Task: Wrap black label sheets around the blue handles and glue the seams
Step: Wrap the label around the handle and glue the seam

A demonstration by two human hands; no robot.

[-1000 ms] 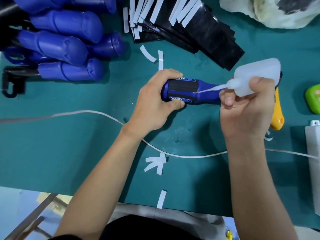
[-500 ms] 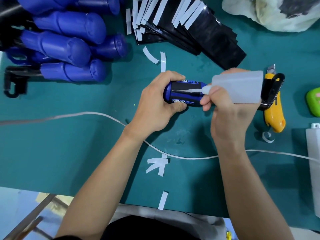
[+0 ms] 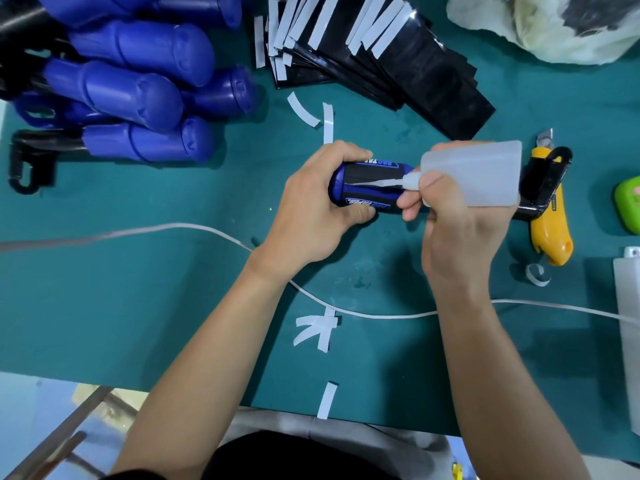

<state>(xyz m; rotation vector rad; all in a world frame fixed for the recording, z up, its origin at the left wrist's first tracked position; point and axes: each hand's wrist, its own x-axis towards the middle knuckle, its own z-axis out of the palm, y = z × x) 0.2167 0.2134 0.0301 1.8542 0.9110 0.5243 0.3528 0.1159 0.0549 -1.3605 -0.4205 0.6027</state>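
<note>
A blue handle with a black label wrapped round it lies across the middle of the green table. My left hand grips its left end. My right hand holds a translucent glue bottle, and the thin white nozzle lies along the label's seam, pointing left. A fan of black label sheets with white backing strips lies at the top centre. A heap of bare blue handles sits at the top left.
A yellow utility knife lies right of my right hand, with a green object and a white box at the right edge. A white cable crosses the table. Peeled white strips lie near the front edge; a white bag sits top right.
My right hand has brought the glue bottle leftward over the handle, and the nozzle tip has slid further left along the seam. My left hand keeps its grip.
</note>
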